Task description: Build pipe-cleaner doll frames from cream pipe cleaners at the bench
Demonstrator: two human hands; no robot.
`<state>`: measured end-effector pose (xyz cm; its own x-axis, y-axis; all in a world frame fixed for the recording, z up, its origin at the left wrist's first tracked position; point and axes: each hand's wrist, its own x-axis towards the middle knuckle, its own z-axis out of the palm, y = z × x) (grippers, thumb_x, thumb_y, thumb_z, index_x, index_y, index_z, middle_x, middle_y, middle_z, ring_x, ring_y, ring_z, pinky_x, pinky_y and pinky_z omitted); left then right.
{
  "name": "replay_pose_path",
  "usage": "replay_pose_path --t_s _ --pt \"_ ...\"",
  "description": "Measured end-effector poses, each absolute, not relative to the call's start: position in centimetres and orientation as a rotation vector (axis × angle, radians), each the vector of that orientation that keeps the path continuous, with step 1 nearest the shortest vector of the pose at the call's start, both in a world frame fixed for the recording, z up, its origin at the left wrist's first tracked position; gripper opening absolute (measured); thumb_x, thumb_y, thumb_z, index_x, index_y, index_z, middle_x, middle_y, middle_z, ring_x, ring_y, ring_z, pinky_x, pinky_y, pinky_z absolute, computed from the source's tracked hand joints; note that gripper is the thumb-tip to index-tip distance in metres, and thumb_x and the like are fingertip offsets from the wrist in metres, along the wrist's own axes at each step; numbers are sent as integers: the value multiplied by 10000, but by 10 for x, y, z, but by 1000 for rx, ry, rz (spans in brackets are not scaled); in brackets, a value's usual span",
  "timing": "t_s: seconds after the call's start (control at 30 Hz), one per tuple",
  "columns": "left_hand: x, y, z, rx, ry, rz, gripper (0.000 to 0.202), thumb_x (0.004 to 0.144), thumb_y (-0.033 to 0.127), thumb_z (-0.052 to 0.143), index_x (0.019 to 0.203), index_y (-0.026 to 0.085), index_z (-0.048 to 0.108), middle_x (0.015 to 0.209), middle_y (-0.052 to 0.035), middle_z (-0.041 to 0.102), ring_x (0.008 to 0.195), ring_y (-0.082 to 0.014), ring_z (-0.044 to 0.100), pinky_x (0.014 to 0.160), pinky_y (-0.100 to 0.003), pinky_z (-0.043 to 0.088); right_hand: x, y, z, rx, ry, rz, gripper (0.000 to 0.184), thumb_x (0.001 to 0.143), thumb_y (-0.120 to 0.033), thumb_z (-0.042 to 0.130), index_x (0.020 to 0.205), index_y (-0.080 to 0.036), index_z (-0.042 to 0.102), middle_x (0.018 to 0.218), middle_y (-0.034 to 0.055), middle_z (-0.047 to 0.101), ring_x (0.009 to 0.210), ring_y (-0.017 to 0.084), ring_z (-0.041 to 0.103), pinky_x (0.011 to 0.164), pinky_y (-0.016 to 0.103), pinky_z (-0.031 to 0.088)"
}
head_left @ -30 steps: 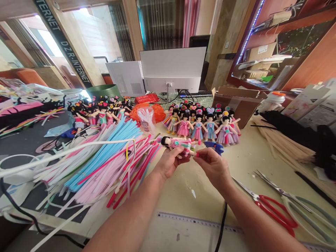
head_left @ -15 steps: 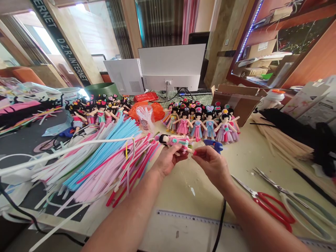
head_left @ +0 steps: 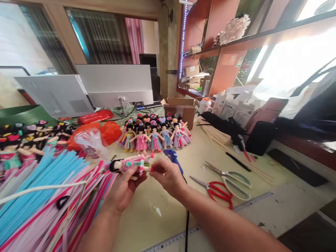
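Observation:
My left hand (head_left: 126,189) is closed round a small pipe-cleaner doll (head_left: 128,163), which lies on its side with its black-haired head to the left. The doll wears a pink dress with a teal rosette. At its leg end, my right hand (head_left: 166,176) pinches a small red piece (head_left: 152,169) between thumb and forefinger. Whether that piece is joined to the leg, I cannot tell. Just behind my right hand lies a blue glue gun (head_left: 174,160) with a black cord. Several finished dolls (head_left: 154,136) stand upright beyond my hands.
Bundles of coloured pipe cleaners (head_left: 47,182) cover the left. Red-handled scissors (head_left: 219,192) and pale-handled scissors (head_left: 236,182) lie to the right, near a ruler (head_left: 252,202). A cardboard box (head_left: 181,108), a monitor (head_left: 115,82) and a plastic cup (head_left: 90,143) stand farther back.
The view has swung to the right, bringing more of the right side of the table into sight. Both hands keep nearly the same hold on the doll and the red piece.

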<state>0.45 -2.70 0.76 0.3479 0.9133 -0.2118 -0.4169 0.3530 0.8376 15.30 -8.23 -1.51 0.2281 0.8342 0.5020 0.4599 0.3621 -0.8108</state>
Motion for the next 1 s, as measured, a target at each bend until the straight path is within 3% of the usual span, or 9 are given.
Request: replay_pose_path --t_s 0.1,0.3,0.47,1.0 --pt "5 -28 10 764 793 981 291 535 248 861 715 125 668 641 -15 671 586 -111 604 638 -279 581 152 -83 -14 -1263 -1418 401 126 714 -203 677 824 -228 622 719 -13 679 627 137 620 599 248 513" --pt "6 -31 4 784 725 989 274 625 268 816 811 143 659 639 12 648 574 -101 607 615 -259 562 154 -86 -18 -1244 -1423 437 37 775 -254 623 799 -228 614 711 -7 676 616 136 621 613 260 513" --pt "5 -30 -4 782 723 977 362 644 438 796 790 139 655 705 -37 679 650 -155 653 603 -283 557 156 -87 -19 -1279 -1425 461 84 773 -299 632 822 -231 624 725 5 691 631 152 634 626 284 525" --pt "8 -32 -4 803 683 965 315 602 373 824 716 135 653 641 -3 614 606 -111 590 636 -264 531 158 -89 -23 -1341 -1409 429 161 771 -378 653 832 -229 660 737 19 710 648 176 647 643 312 528"
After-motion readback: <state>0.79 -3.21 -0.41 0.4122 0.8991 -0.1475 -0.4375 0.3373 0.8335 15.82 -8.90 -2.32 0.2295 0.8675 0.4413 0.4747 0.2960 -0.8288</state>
